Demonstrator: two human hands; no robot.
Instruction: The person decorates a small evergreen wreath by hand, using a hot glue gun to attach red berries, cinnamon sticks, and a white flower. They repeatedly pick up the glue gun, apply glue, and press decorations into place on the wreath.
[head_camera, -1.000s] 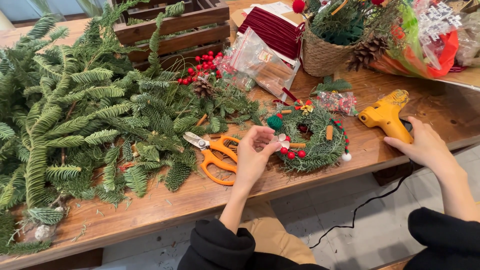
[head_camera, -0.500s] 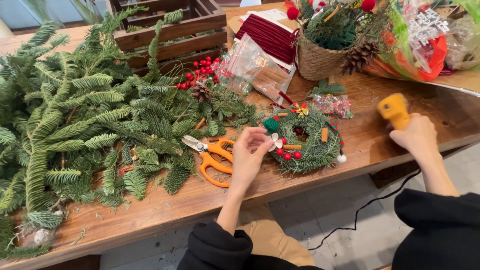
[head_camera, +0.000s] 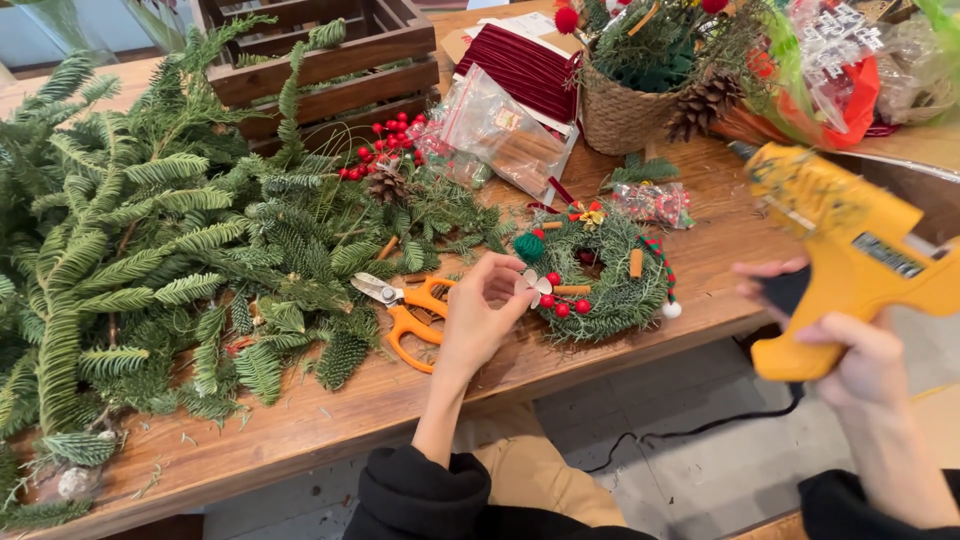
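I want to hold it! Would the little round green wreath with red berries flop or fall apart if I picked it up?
The little round green wreath with red berries probably keeps its ring shape and feels light. Its small ornaments might drop off; the left hand pinches one, and the right hand holds a yellow glue gun.

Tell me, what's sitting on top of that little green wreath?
On the wreath: red berries, a green yarn ball, cinnamon sticks, a pale bow under the left hand. The rim beneath those fingers is covered.

A single head-worn camera looks steeply down and forward from close above the table, over the person's own arms.
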